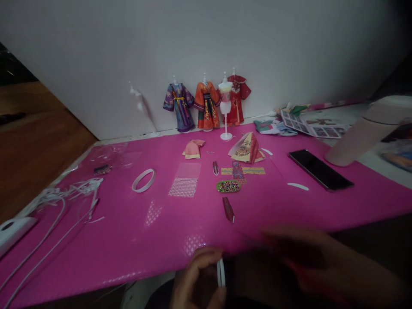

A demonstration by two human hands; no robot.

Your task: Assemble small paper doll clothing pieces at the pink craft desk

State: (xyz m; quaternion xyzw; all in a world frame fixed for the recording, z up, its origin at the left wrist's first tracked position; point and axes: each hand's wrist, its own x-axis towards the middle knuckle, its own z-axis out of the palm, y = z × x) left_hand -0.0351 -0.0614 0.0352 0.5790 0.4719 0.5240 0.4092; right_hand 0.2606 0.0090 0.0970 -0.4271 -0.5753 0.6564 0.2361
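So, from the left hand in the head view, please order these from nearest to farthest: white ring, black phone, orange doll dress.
From the left hand, low centre:
1. White ring, on the pink mat, left.
2. Black phone, far right.
3. Orange doll dress, at the back wall.

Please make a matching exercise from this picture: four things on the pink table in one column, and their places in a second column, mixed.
Things:
1. black flat phone
2. white tape ring
3. white dress form on a stand
4. white tangled cables

Places:
A. at the left edge of the pink table
B. at the back, between the orange and red doll robes
C. on the right, beside a beige cylinder
D. left of the clear sheet of dots

Pairs: 1-C, 2-D, 3-B, 4-A
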